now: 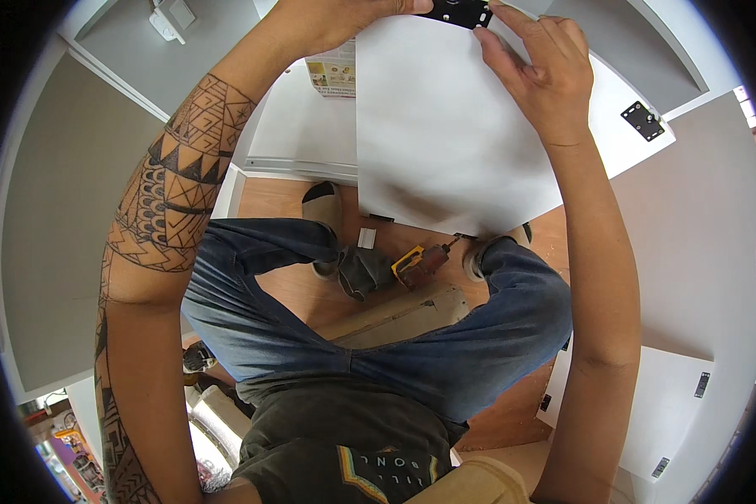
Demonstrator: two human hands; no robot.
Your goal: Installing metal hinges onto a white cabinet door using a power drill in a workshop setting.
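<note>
A black metal mounting plate (pixel 462 13) with screw holes lies against the top edge of a white panel (pixel 454 109), cut off by the upper rim of the view. My right hand (pixel 550 71) pinches the plate's right end between thumb and forefinger. From the other side my left hand (pixel 344 18) reaches in, its fingertips closed at the plate's left end; part of that hand is out of view. The white panel stands before my knees, its lower edge near the floor.
A similar black plate (pixel 643 122) sits on a white board at right. Between my feet lie a power drill (pixel 424 265), a dark cloth (pixel 364 270) and a small white block (pixel 366 238). Grey cabinet walls (pixel 76 210) flank me. Another white panel with black fittings (pixel 664 403) is at lower right.
</note>
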